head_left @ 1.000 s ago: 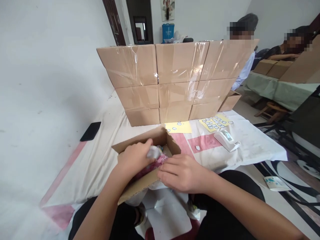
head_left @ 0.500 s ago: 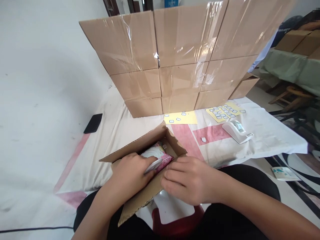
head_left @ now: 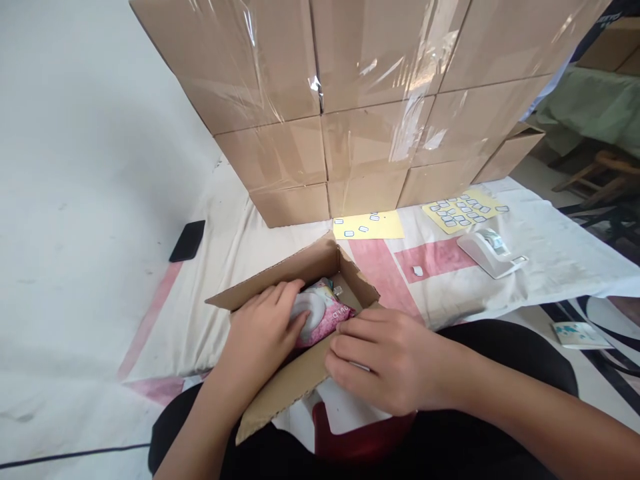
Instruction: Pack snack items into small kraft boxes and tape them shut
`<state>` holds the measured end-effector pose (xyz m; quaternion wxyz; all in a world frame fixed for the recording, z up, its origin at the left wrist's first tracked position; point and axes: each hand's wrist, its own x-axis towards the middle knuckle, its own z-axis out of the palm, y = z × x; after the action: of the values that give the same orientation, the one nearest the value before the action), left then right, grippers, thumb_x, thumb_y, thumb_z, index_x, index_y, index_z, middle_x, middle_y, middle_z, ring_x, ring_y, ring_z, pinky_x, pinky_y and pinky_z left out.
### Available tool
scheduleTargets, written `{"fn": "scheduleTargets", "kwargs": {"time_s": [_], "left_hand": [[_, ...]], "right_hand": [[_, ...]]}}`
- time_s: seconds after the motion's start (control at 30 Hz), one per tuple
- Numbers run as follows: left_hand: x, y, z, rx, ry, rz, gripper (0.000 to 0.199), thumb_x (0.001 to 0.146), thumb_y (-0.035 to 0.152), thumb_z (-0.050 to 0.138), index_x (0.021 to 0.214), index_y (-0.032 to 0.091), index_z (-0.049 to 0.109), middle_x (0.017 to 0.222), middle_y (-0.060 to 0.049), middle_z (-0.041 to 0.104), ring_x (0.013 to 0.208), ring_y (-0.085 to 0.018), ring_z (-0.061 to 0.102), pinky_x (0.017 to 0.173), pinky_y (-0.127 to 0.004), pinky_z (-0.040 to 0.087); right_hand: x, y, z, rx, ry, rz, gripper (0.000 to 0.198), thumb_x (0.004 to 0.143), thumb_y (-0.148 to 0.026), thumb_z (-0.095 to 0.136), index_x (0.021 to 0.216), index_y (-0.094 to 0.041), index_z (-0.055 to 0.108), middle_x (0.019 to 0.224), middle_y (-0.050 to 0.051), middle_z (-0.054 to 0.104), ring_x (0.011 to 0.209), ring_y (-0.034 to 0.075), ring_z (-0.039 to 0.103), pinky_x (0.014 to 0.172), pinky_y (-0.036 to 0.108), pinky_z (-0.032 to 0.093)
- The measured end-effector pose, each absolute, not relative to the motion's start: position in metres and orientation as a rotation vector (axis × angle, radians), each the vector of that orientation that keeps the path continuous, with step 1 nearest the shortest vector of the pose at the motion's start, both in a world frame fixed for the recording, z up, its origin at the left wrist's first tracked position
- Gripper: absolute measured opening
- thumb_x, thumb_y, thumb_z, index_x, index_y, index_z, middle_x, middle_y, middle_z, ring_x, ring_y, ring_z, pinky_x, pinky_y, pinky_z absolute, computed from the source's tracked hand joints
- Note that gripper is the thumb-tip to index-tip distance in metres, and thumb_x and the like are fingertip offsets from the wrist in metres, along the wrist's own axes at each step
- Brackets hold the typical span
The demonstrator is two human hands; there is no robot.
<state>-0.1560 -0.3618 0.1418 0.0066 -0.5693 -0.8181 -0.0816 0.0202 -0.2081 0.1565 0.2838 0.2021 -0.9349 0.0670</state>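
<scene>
An open cardboard box (head_left: 280,275) sits tilted at the table's near edge, partly over my lap. Inside it lies a pink and white soft pack of wipes (head_left: 327,313) with a pale oval lid on top. My left hand (head_left: 265,323) reaches into the box and grips the pack by its left end, thumb on the lid and fingers along the far side. At the box's near side, my right hand (head_left: 380,357) is closed on the cardboard flap, its fingertips close to the pack's right end. Part of the pack is hidden under my left hand.
Taped cardboard boxes (head_left: 370,147) stand stacked behind. A black phone (head_left: 188,241) lies at left. Yellow sheets with small stickers (head_left: 457,211) and a white tape dispenser (head_left: 490,252) are on the right, near a paper scrap (head_left: 417,271). A red stool (head_left: 350,437) shows below.
My left hand has shifted up and left on the pack, showing the lid flat where a pale disc edge stood before. My right hand stays on the flap. The view has tipped down slightly.
</scene>
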Motion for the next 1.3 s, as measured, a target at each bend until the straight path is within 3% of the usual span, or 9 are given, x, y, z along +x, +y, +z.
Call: {"fn": "scheduleTargets", "kwargs": {"time_s": [0.13, 0.23, 0.33, 0.5, 0.7, 0.87, 0.97, 1.13, 1.3], "left_hand": [[-0.16, -0.366, 0.139, -1.784, -2.306, -0.392, 0.018, 0.102, 0.025, 0.053, 0.119, 0.023, 0.057, 0.119, -0.004, 0.067, 0.106, -0.025, 0.061, 0.089, -0.038, 0.046], [-0.161, -0.368, 0.138, -1.87, -2.317, -0.4, 0.01, 0.103, 0.023, 0.05, 0.108, 0.023, 0.059, 0.105, -0.002, 0.066, 0.094, -0.021, 0.06, 0.079, -0.035, 0.045], [-0.162, -0.369, 0.136, -1.891, -2.399, -0.492, 0.016, 0.102, 0.017, 0.047, 0.11, 0.024, 0.059, 0.104, -0.002, 0.059, 0.09, -0.017, 0.058, 0.072, -0.031, 0.043], [-0.167, -0.369, 0.132, -1.882, -2.395, -0.675, 0.028, 0.098, 0.005, 0.044, 0.112, 0.023, 0.058, 0.106, -0.002, 0.052, 0.094, -0.015, 0.056, 0.076, -0.028, 0.045], [-0.175, -0.369, 0.132, -1.83, -2.449, -0.801, 0.029, 0.098, 0.004, 0.042, 0.112, 0.024, 0.058, 0.11, -0.002, 0.054, 0.095, -0.013, 0.057, 0.078, -0.024, 0.046], [-0.177, -0.368, 0.131, -1.676, -2.611, -0.862, 0.018, 0.1, 0.012, 0.05, 0.109, 0.025, 0.061, 0.105, 0.002, 0.067, 0.093, -0.014, 0.065, 0.08, -0.026, 0.05], [-0.177, -0.367, 0.129, -1.686, -2.672, -0.742, 0.012, 0.098, 0.021, 0.06, 0.108, 0.025, 0.063, 0.104, 0.002, 0.071, 0.093, -0.018, 0.068, 0.079, -0.032, 0.052], [-0.177, -0.367, 0.131, -1.85, -2.64, -0.401, 0.02, 0.092, 0.024, 0.07, 0.112, 0.024, 0.068, 0.115, -0.003, 0.074, 0.105, -0.026, 0.068, 0.087, -0.039, 0.054], [-0.175, -0.365, 0.136, -1.85, -2.728, -0.162, 0.031, 0.085, 0.027, 0.078, 0.115, 0.027, 0.07, 0.119, -0.002, 0.074, 0.095, -0.026, 0.071, 0.073, -0.036, 0.053]], "right_hand": [[0.02, -0.209, 0.155, 0.526, -2.509, 0.214, 0.021, 0.099, -0.012, 0.056, 0.082, -0.015, 0.069, 0.077, 0.003, 0.069, 0.071, 0.016, 0.061, 0.06, 0.032, 0.043], [0.02, -0.21, 0.154, 0.519, -2.51, 0.234, 0.021, 0.098, -0.012, 0.058, 0.08, -0.015, 0.068, 0.078, 0.003, 0.07, 0.071, 0.016, 0.061, 0.061, 0.032, 0.045], [0.02, -0.21, 0.155, 0.522, -2.531, 0.234, 0.019, 0.099, -0.013, 0.058, 0.082, -0.015, 0.069, 0.081, 0.004, 0.072, 0.073, 0.016, 0.063, 0.064, 0.032, 0.048], [0.027, -0.187, 0.168, 0.501, -2.513, 0.185, 0.011, 0.098, -0.021, 0.064, 0.103, -0.015, 0.072, 0.103, 0.008, 0.076, 0.116, 0.026, 0.066, 0.099, 0.043, 0.053], [0.023, -0.137, 0.155, 0.292, -2.454, 0.437, 0.053, 0.092, -0.041, 0.07, 0.139, -0.017, 0.059, 0.136, 0.015, 0.065, 0.138, 0.036, 0.052, 0.111, 0.056, 0.047], [0.005, -0.134, 0.127, 0.216, -2.725, 0.673, 0.067, 0.088, -0.033, 0.071, 0.15, -0.02, 0.05, 0.156, 0.012, 0.052, 0.149, 0.034, 0.038, 0.117, 0.056, 0.043], [-0.001, -0.14, 0.124, 0.204, -2.799, 0.774, 0.065, 0.082, -0.024, 0.071, 0.145, -0.02, 0.056, 0.162, 0.011, 0.045, 0.15, 0.035, 0.033, 0.116, 0.056, 0.043], [-0.003, -0.142, 0.132, 0.189, -2.836, 0.796, 0.068, 0.075, -0.017, 0.069, 0.142, -0.019, 0.059, 0.161, 0.012, 0.045, 0.148, 0.036, 0.034, 0.114, 0.056, 0.043], [-0.002, -0.142, 0.132, 0.186, -2.835, 0.811, 0.072, 0.072, -0.013, 0.069, 0.143, -0.018, 0.058, 0.163, 0.012, 0.043, 0.148, 0.035, 0.033, 0.113, 0.056, 0.044]]}}
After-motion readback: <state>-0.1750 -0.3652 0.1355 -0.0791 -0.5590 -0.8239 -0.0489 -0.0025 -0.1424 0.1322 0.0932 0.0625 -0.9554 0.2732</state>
